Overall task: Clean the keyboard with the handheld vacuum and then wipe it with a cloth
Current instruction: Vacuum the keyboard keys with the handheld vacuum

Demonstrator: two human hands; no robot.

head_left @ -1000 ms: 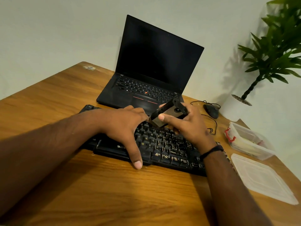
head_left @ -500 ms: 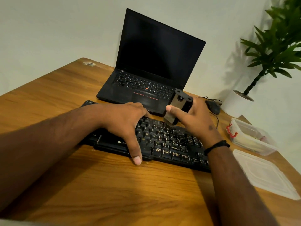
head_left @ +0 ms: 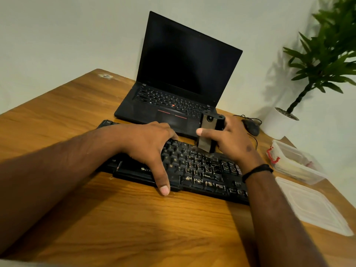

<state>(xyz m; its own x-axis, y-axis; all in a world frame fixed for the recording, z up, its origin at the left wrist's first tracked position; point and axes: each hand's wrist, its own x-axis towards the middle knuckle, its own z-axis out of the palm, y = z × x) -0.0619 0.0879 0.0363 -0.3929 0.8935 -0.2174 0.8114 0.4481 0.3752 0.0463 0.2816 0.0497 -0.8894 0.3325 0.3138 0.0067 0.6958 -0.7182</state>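
A black keyboard (head_left: pixel 200 170) lies across the wooden desk (head_left: pixel 134 228) in front of me. My left hand (head_left: pixel 148 145) rests flat on its left half, fingers spread, thumb over the front edge. My right hand (head_left: pixel 231 139) grips a small black and grey handheld vacuum (head_left: pixel 209 132), held nearly upright with its lower end just above the keys at the keyboard's upper middle. No cloth shows on its own in view.
An open black laptop (head_left: pixel 179 78) stands right behind the keyboard. A black mouse (head_left: pixel 251 128) with its cable lies to the right, next to a white plant pot (head_left: pixel 277 124). A clear plastic box (head_left: pixel 294 162) and its lid (head_left: pixel 312 205) sit at the desk's right edge.
My right hand has tipped the vacuum from slanted to nearly upright and shifted it right along the keyboard's back rows. My left hand has stayed on the keyboard.
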